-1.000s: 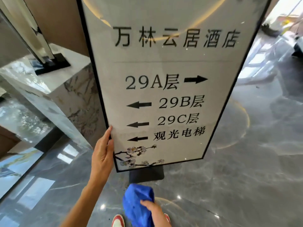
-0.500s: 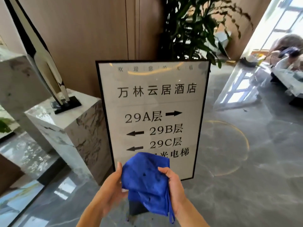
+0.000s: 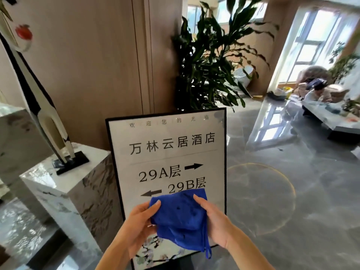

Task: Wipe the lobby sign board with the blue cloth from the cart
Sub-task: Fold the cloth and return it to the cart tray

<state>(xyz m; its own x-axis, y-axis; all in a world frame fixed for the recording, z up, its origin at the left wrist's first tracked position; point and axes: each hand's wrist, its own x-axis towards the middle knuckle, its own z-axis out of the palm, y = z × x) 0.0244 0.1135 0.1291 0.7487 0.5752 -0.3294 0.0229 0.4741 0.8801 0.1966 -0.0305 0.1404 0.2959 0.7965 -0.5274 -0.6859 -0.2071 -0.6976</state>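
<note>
The lobby sign board (image 3: 169, 152) stands upright in the middle of the view, white with a black frame, dark characters and arrows. In front of its lower half I hold the blue cloth (image 3: 180, 217) with both hands, a little away from the glass. My left hand (image 3: 139, 225) grips the cloth's left edge between thumb and fingers. My right hand (image 3: 213, 221) grips its right edge. The cloth is folded over, with a thin loop hanging at its lower right. It hides the sign's lower lines of text.
A white marble pedestal (image 3: 64, 191) with a tall sculpture (image 3: 46, 121) stands just left of the sign. Behind the sign are a wood-panelled wall and a large potted plant (image 3: 210, 65). Glossy grey floor (image 3: 292, 191) spreads to the right, with a low table (image 3: 331, 121) far right.
My left hand left the sign's edge and joined the right on the cloth, which rose in front of the sign. The view lifted and backed away from the board.
</note>
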